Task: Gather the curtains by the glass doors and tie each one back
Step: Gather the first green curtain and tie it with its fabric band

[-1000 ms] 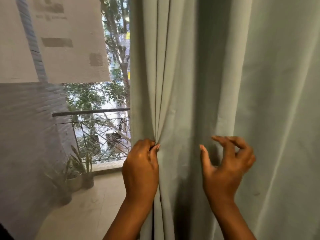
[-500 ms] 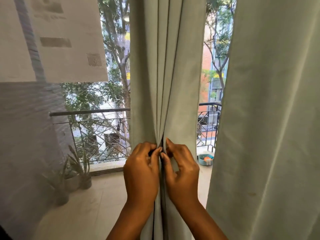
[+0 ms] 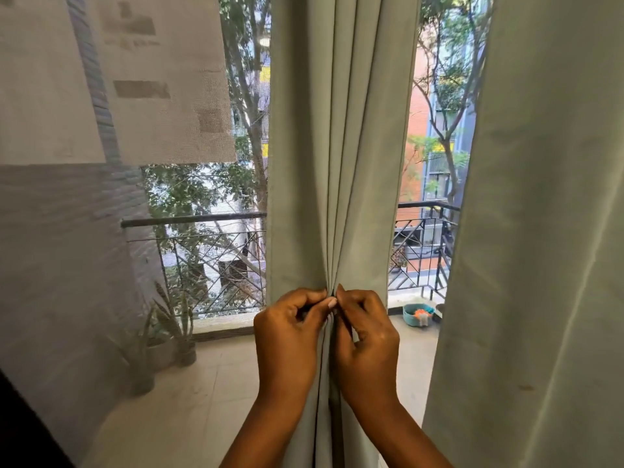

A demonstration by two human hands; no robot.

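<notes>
A pale grey-green curtain [image 3: 341, 136] hangs straight ahead, bunched into narrow vertical folds. My left hand [image 3: 288, 336] pinches the folds from the left at about waist height. My right hand [image 3: 366, 339] pinches them from the right, its thumb meeting the left thumb at the crease. A second curtain [image 3: 547, 231] of the same cloth hangs loose and wide on the right. No tie-back band shows.
A sheer white curtain [image 3: 67, 231] covers the left side. Through the glass I see a balcony with a metal railing [image 3: 202, 221], potted plants [image 3: 172, 332] and a teal basket [image 3: 417, 314] on the tiled floor.
My right hand swept the curtain's right part leftward to meet my left hand, opening a gap onto the balcony. Both hands now pinch the bunched folds together.
</notes>
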